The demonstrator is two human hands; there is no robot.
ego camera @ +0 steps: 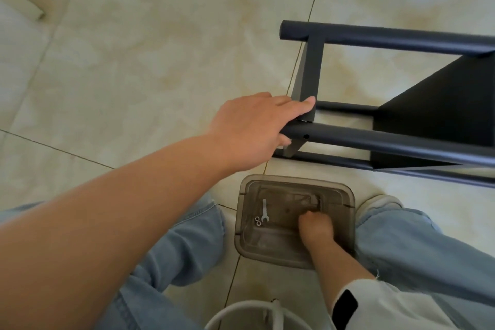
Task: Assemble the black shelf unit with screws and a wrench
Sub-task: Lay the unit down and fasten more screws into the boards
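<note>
Shelf frame [388,139], black: 1. Round tubes on frame visible: 4. Clear plastic box [294,220]: 1. Wrench [264,210] in box: 1. Nuts [258,221] in box: 2. Hands: 2, left [251,128], right [316,228]. White round rim [241,311]: 1.

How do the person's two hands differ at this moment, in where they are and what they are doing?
The left hand reaches out to the black shelf frame and grips the end of a tube; the right hand is down inside the clear plastic tray. The left hand's fingers wrap the tube; the right hand's are bunched, what they hold hidden. Both arms are bare.
</note>
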